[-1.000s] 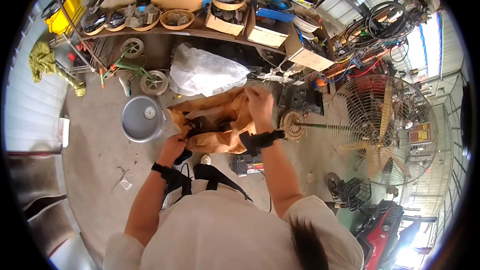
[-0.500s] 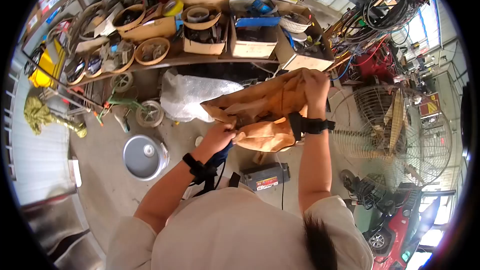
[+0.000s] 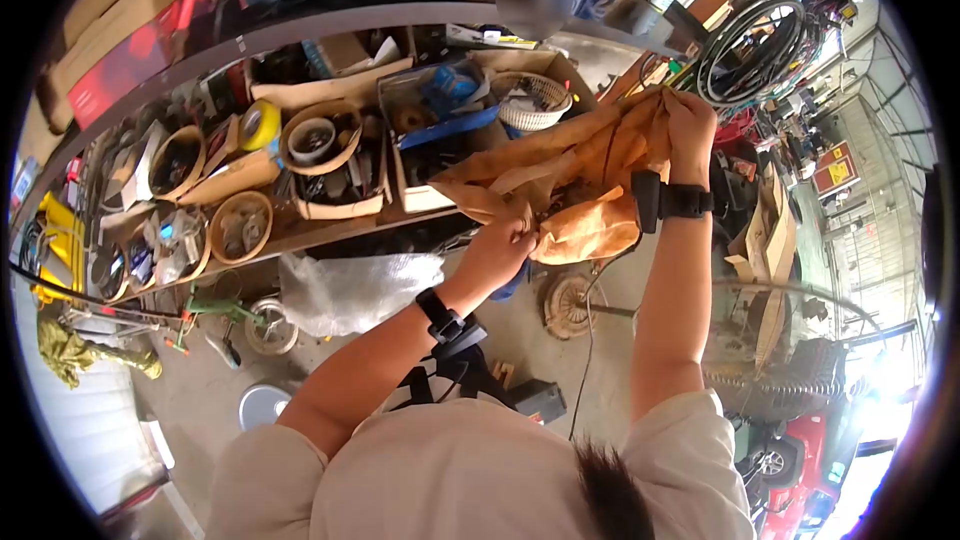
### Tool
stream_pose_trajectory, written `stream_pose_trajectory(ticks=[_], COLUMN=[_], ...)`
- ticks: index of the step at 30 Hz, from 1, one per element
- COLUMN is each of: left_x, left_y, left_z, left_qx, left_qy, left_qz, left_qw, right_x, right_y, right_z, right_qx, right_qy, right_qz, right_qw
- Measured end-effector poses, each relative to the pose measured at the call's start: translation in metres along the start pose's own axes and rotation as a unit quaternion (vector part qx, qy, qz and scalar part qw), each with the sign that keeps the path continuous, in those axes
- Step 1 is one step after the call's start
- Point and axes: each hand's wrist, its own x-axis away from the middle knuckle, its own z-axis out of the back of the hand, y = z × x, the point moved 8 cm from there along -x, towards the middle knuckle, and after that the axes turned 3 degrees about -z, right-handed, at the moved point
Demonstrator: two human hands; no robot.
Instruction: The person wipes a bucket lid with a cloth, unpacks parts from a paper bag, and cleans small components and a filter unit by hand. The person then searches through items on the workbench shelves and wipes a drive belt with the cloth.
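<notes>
A crumpled brown paper bag point(image 3: 592, 228) is stretched out in front of me, its wide mouth gaping. My left hand point(image 3: 505, 243) is closed on the near left part of its rim. At the far right corner, my right hand point(image 3: 690, 130) grips the bag's edge with bent fingers. Folds and shadow hide most of the inside. Just beyond the bag stand a blue-edged cardboard box point(image 3: 445, 130) and a white plastic basket point(image 3: 530, 102) on the shelf.
Round tubs point(image 3: 241, 227) with small parts and a roll of yellow tape point(image 3: 260, 126) fill the shelf. Below lies a clear plastic sheet point(image 3: 360, 290). A large wire fan guard point(image 3: 790, 340) stands at right, under hanging black cables point(image 3: 750, 50). A dark battery-like box point(image 3: 540, 400) sits on the floor.
My view has shifted up and toward the shelf. Both hands have carried the paper bag up and to the right in view, nearer the shelf boxes, still gripping it.
</notes>
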Motion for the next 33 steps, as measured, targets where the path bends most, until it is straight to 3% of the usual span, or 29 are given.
stream_pose_trajectory(ticks=[1, 4, 9, 13, 15, 17, 20, 23, 27, 30, 33], left_x=[-0.020, -0.081, -0.159, -0.201, -0.209, -0.211, -0.216, -0.212, -0.204, -0.210, -0.236], left_y=[0.003, 0.019, 0.043, 0.047, 0.044, 0.043, 0.033, 0.029, 0.083, 0.103, 0.080], left_z=[-0.003, -0.010, -0.043, -0.054, -0.058, -0.064, -0.069, -0.064, -0.055, -0.055, -0.067], left_qx=[0.020, 0.051, 0.042, 0.067, 0.097, 0.084, 0.051, 0.061, 0.007, 0.007, -0.017], left_qy=[0.016, 0.067, 0.111, 0.131, 0.131, 0.122, 0.143, 0.171, 0.185, 0.186, 0.135], left_qz=[-0.023, -0.062, -0.115, -0.134, -0.101, -0.065, -0.083, -0.114, -0.222, -0.250, -0.196], left_qw=[0.999, 0.995, 0.986, 0.980, 0.981, 0.987, 0.985, 0.977, 0.957, 0.950, 0.971], right_x=[-0.012, -0.050, -0.095, -0.144, -0.162, -0.155, -0.146, -0.171, -0.208, -0.227, -0.227], right_y=[0.010, 0.046, 0.137, 0.201, 0.211, 0.217, 0.226, 0.241, 0.244, 0.246, 0.264], right_z=[-0.003, -0.012, -0.024, -0.051, -0.064, -0.087, -0.114, -0.137, -0.129, -0.115, -0.118], right_qx=[-0.051, -0.170, -0.391, -0.441, -0.239, -0.393, -0.482, -0.538, -0.534, -0.512, -0.474], right_qy=[-0.006, 0.009, 0.029, -0.001, -0.067, -0.037, 0.020, -0.100, -0.106, -0.092, -0.073], right_qz=[-0.060, -0.103, -0.227, -0.229, -0.044, -0.164, -0.227, -0.272, -0.237, -0.214, -0.217], right_qw=[0.997, 0.980, 0.891, 0.868, 0.968, 0.904, 0.846, 0.792, 0.805, 0.827, 0.850])
